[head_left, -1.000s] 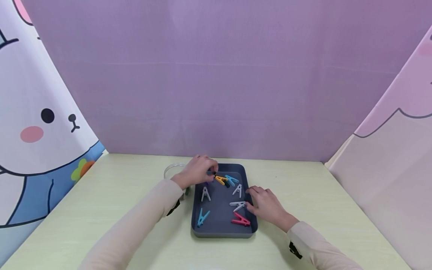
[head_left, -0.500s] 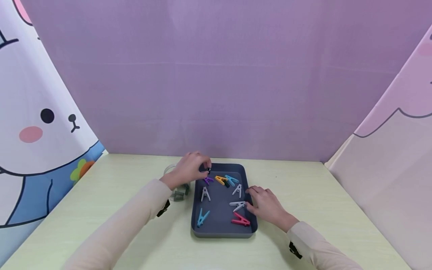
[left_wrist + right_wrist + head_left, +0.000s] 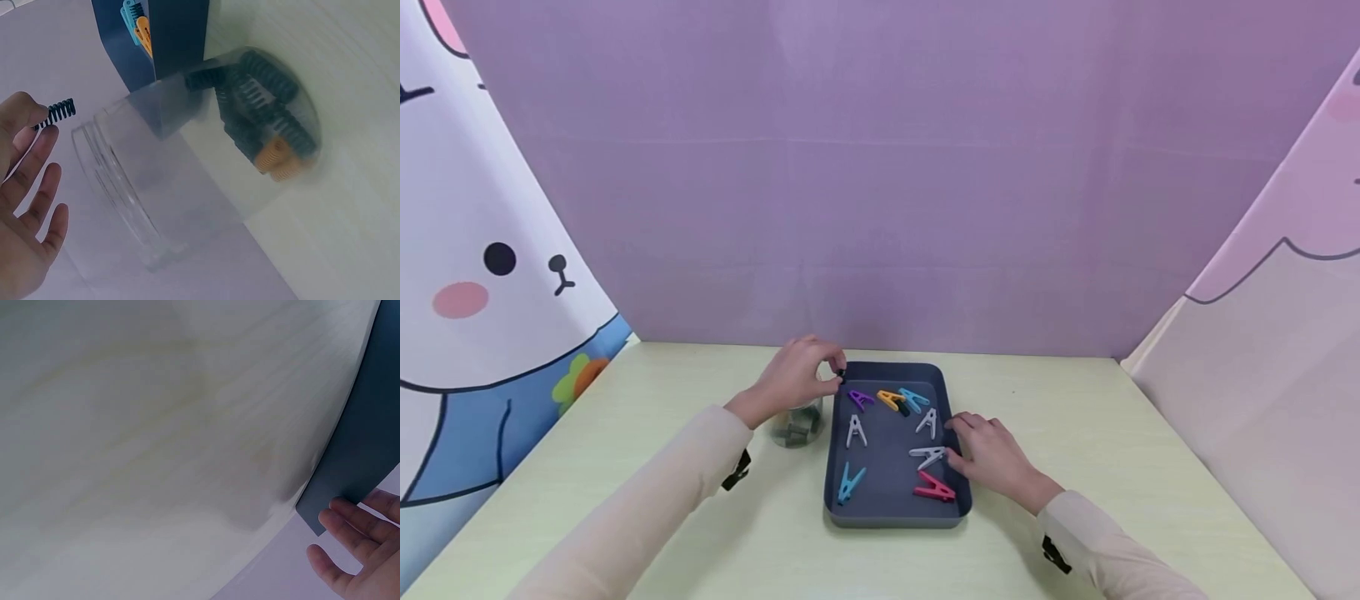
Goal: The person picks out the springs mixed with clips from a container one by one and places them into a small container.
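Observation:
My left hand (image 3: 793, 377) pinches a small dark coil spring (image 3: 60, 112) between thumb and fingers. In the left wrist view the spring is just outside the mouth of a clear jar (image 3: 156, 181). Several dark springs (image 3: 269, 76) and orange ones (image 3: 275, 156) lie at the jar's bottom. My right hand (image 3: 996, 458) touches the right side of a dark grey tray (image 3: 891, 518), its fingers against the outer wall in the right wrist view. Spread in the tray are clips: purple (image 3: 861, 399), yellow (image 3: 891, 400), red (image 3: 935, 487), blue and grey.
The jar stands on the pale table (image 3: 715, 533), left of the tray and partly under my left hand. A purple backdrop (image 3: 880, 208) rises behind, with printed cloth panels (image 3: 512, 333) on both sides. Beside the yellow clip lies a small dark piece (image 3: 903, 409).
My left hand has moved left with the spring, from over the tray toward the jar, uncovering the purple clip. The right hand and the tray stay put.

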Demonstrator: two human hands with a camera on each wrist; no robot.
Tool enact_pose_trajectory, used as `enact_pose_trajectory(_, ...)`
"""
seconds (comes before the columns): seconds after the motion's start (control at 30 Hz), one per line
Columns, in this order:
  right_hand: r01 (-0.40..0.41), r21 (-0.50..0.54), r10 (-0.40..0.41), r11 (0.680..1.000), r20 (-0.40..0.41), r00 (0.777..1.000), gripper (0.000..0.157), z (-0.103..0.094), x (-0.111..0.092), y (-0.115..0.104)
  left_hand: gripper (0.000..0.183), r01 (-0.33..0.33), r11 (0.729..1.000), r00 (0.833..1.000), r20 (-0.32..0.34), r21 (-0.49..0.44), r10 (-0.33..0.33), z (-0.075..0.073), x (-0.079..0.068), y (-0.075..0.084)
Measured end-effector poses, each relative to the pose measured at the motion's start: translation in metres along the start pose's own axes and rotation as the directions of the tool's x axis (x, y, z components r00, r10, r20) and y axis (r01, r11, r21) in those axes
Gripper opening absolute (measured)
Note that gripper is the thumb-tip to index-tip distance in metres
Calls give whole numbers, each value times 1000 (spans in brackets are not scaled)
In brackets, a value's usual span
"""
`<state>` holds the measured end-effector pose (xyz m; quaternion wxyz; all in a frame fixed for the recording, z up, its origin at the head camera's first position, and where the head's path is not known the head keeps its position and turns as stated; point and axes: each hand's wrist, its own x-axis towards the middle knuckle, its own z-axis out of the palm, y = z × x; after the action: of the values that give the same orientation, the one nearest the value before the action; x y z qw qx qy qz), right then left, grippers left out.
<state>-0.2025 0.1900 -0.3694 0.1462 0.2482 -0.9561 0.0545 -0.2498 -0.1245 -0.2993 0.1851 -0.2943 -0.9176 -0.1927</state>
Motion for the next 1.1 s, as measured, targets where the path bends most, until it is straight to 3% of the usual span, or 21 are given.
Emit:
enact_pose_trajectory(0.3,2,-5,-2,1000,-5,1000,36,1,1,0,11,30,999,998,-58,-42,-32,-7,-12,-14)
enact_pose_trajectory(0.53,-4,-10,5,1000,2,1000,36,3,0,1,12,45,999,994,-100,-21,-47,-15,-22,-20)
enact_pose_trajectory(0.83,-6,-6,6,1000,-3,1000,36,4,0,1,12,81,997,992,-98,-18,-82,-16,-31,-31)
enact_pose_trajectory(1.1,-11,-3,11,1000,1,1000,37,3,0,1,11,142,990,989,-51,22,-141,-10,-40,-39)
